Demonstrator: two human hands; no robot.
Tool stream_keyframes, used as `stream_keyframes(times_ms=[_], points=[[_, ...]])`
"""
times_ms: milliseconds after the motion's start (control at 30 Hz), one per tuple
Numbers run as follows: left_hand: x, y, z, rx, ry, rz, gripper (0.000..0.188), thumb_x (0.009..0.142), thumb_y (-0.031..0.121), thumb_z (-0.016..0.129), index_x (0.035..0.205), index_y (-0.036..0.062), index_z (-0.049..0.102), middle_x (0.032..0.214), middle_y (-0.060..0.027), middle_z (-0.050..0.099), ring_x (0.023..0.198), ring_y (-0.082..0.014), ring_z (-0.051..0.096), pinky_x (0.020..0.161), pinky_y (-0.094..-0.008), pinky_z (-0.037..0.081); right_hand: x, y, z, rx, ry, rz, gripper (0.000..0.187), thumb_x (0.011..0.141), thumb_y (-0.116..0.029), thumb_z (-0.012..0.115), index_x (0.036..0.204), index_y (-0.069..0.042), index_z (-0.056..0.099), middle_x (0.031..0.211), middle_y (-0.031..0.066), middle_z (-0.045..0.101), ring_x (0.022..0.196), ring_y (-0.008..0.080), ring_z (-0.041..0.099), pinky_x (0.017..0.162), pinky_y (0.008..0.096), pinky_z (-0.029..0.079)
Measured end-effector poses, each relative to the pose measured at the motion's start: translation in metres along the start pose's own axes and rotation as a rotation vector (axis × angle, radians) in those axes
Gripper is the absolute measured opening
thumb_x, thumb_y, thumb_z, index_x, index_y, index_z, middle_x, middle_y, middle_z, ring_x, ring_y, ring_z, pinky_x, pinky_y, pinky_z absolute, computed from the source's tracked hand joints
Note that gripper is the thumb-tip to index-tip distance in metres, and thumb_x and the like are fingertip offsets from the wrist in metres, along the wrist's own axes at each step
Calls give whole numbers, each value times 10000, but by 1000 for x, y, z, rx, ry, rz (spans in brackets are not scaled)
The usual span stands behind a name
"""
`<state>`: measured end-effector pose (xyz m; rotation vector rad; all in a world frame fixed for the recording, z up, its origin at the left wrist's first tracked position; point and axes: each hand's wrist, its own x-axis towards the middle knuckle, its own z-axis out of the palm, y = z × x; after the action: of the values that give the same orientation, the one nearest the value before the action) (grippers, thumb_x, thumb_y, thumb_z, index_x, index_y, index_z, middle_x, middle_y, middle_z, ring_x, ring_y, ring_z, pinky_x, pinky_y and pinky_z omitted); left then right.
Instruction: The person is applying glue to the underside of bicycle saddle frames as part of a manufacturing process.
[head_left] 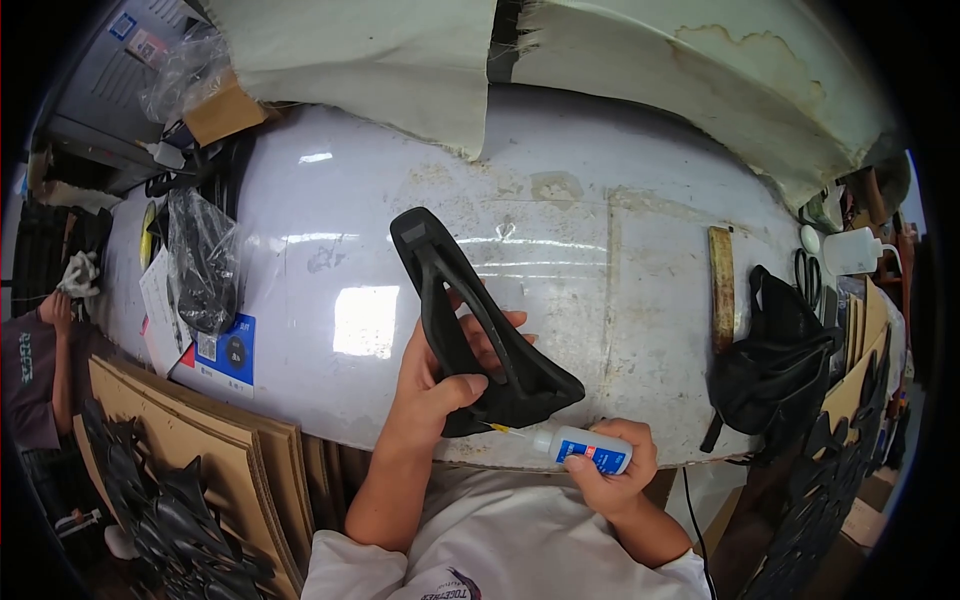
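Note:
A black bicycle saddle [492, 322] with a long central cut-out is tilted above the near side of the table, its narrow nose pointing away to the upper left. My left hand [430, 395] grips it from the left, thumb on the near face and fingers showing through the cut-out and behind it. In my right hand [620, 482] is a small white squeeze bottle [590, 452] with a blue label, lying nearly level. Its thin nozzle [505, 429], yellowish at the tip, points left at the saddle's wide near edge; whether it touches cannot be told.
Behind the saddle spreads a worn, whitish table [560, 270]. A black bag [765, 370] and a worn strip [721, 285] lie at right; a plastic-wrapped item [205, 270] lies left. Cardboard sheets [220, 460] with black pieces stand near left. Another person's arm [62, 360] shows far left.

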<state>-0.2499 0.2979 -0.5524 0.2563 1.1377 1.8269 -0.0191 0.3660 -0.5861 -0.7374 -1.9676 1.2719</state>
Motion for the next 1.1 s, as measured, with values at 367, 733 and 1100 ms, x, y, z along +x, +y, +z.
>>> stream_keyframes(times_ms=[367,733,1100], points=[[-1,-1,-3,-69,-69,10,881,701,41,616,1511,24,270,1344,-270,540,1236,-403,579,1064,-493,467,4,-4,-1,56,-2,151,398,749,-134,827,1030,-12,572,864,69,636,711,99,595,646,242,490],[-9,0,4,-53,12,-36,861,787,58,707,1520,63,255,1376,-253,509,1258,-383,554,1034,-467,487,-7,5,-26,246,264,360,362,785,-148,800,1032,-18,569,933,43,589,774,82,543,714,231,470],[-14,-3,21,86,95,83,1078,792,65,761,1564,202,21,1324,-187,468,1251,-276,493,998,-447,459,-2,6,-32,275,389,404,342,811,-132,793,1031,-16,558,929,44,587,753,78,543,693,220,463]])
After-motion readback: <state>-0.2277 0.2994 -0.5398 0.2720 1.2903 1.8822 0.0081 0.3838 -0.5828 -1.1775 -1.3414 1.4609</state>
